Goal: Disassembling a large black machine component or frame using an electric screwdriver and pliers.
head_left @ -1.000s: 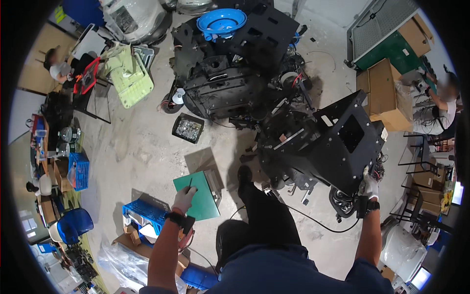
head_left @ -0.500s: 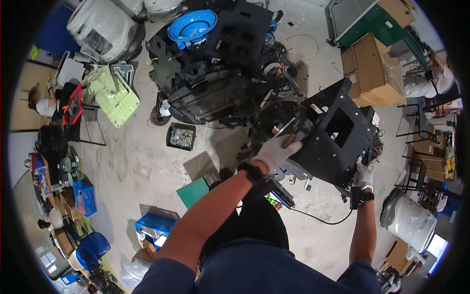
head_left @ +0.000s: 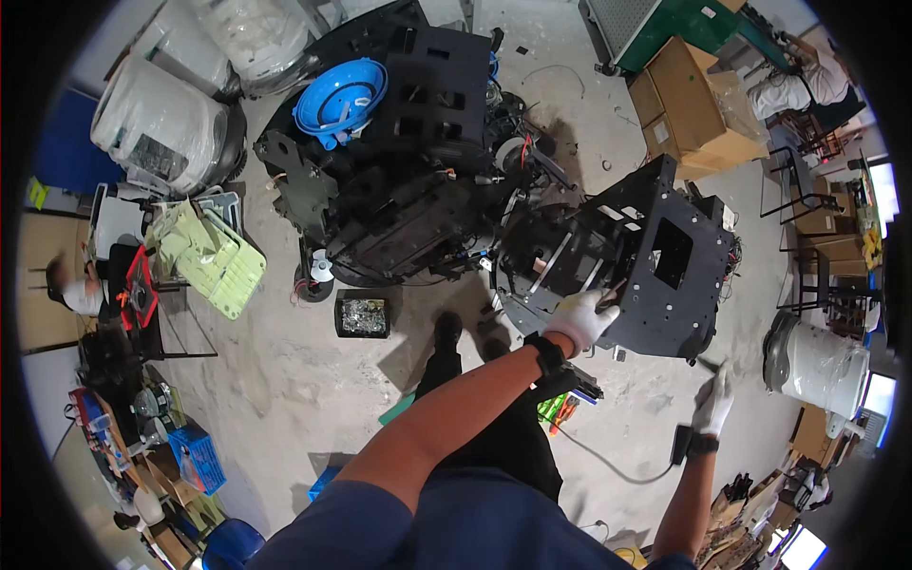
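Since before, my left hand [head_left: 581, 318] had settled gripping the black metal chassis [head_left: 655, 256], right hand [head_left: 714, 404] open below; it might tip.

Brown cardboard boxes [head_left: 698, 109] stand stacked on the floor at the upper right, beside a green panel; one of them carries a small pale label on its side, too small to make out. At the upper left, two bulky white bundles wrapped in clear plastic [head_left: 166, 128] sit side by side, and another white plastic-wrapped drum [head_left: 817, 356] stands at the right edge. More brown cartons [head_left: 822, 242] sit on shelving at the far right, and no screens or signs can be told apart.
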